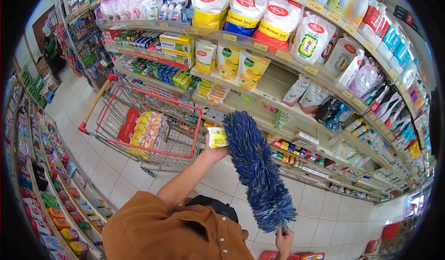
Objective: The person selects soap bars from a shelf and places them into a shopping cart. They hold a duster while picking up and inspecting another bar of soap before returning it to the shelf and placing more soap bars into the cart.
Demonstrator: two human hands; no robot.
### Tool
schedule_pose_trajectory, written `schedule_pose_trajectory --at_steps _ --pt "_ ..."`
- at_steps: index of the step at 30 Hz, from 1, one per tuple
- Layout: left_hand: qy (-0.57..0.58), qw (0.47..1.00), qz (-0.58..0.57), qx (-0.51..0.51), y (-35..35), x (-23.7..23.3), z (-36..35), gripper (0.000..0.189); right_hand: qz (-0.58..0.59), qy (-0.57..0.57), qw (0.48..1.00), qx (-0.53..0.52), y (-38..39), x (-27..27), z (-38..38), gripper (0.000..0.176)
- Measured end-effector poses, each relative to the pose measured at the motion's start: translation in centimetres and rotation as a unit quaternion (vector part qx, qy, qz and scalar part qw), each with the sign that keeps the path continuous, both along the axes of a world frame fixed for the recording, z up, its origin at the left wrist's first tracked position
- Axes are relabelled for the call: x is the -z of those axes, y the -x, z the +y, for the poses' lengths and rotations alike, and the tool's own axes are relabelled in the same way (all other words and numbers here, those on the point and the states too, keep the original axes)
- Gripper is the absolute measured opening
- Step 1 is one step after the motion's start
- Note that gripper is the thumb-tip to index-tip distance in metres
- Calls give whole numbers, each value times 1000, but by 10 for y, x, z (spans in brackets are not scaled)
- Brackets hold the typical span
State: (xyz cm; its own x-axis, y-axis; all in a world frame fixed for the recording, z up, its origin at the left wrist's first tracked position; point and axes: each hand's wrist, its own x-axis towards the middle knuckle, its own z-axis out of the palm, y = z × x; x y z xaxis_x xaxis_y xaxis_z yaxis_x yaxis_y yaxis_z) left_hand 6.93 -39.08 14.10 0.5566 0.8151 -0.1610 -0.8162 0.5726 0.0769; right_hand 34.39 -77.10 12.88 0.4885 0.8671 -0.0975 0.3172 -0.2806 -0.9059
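Observation:
My left hand (215,152) is closed around a small yellow and white packet (218,137), held in front of the lower shelves. What the packet contains I cannot make out. At the bottom, my right hand (284,241) grips the handle end of a fluffy blue duster (259,172). The duster slants up and to the left, its head close beside the packet and in front of the shelf edges. A wire shopping cart (153,100) with red trim stands left of my left hand. Inside it lie yellow and orange packs (149,132) in clear wrapping.
Ahead, a long shelf unit (259,93) carries refill pouches (252,70), soap boxes (176,47) and toothbrushes. Another stocked shelf (60,181) runs along the left. Tiled floor (120,190) lies between them. A person (51,49) is far back on the left. Red items sit at the bottom.

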Motion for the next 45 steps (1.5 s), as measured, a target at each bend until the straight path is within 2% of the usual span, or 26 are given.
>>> schedule_pose_trajectory --at_steps 4,6,7,8,9,11,13,16,17,18,20,22,23,27,30,31,32,34,35,39,42,43,45 --pt "-38 999 8 -5 0 5 2 51 -98 15 995 1 16 -29 9 23" --pt "-31 998 58 -23 1 1 0 54 -140 30 990 -3 22 -43 13 22" --pt "-27 996 84 -32 2 -8 -3 55 -147 24 989 -25 20 -43 12 21" --pt "-82 992 89 -31 2 -18 -7 59 -154 18 987 -46 18 -41 9 20" --pt "-78 995 57 -39 2 -17 -3 63 -161 13 985 -66 18 -43 9 19" --pt "-79 996 23 -44 4 -16 -1 67 -152 4 988 -29 23 -45 12 16" --pt "-89 995 17 -41 10 -36 -10 68 -155 6 988 -8 29 -51 19 14" --pt "-187 979 30 -72 13 -24 -8 67 -163 26 986 -18 34 -57 20 12" --pt "-131 984 45 -112 9 -38 -10 69 -158 26 986 -35 33 -55 18 12" --pt "-66 991 57 -100 11 -18 -2 71 -153 27 986 -54 32 -54 17 12" --pt "-124 986 71 -84 17 -31 -7 68 -153 38 987 -28 32 -48 19 11" --pt "-51 980 135 -138 12 -28 -6 71 -146 39 988 -21 37 -45 19 11" --pt "-60 981 141 -115 16 -22 -3 66 -142 32 989 -27 41 -45 21 11" --pt "-127 988 57 -67 29 4 17 57 -142 48 988 -47 49 -45 24 13" --pt "-89 987 42 -124 36 14 25 57 -132 51 990 7 53 -34 29 15" --pt "-108 988 19 -112 40 26 36 59 -137 46 989 -3 55 -33 32 16" --pt "-112 988 42 -96 44 34 40 61 -142 42 989 -11 58 -32 35 16" --pt "-119 987 85 -61 50 15 37 64 -144 54 988 -22 65 -35 41 16" --pt "-106 987 114 -49 53 26 43 67 -142 70 987 -26 69 -39 44 16" --pt "-60 992 102 -50 63 24 56 67 -155 80 985 8 88 -28 62 15" --pt "-49 988 147 -17 74 37 73 66 -150 75 985 -37 103 -28 76 17" --pt "-75 972 220 -29 76 38 75 64 -120 98 987 -42 109 -28 81 18" --pt "-32 989 144 -33 87 30 87 64 -144 125 981 -19 116 -28 92 16"
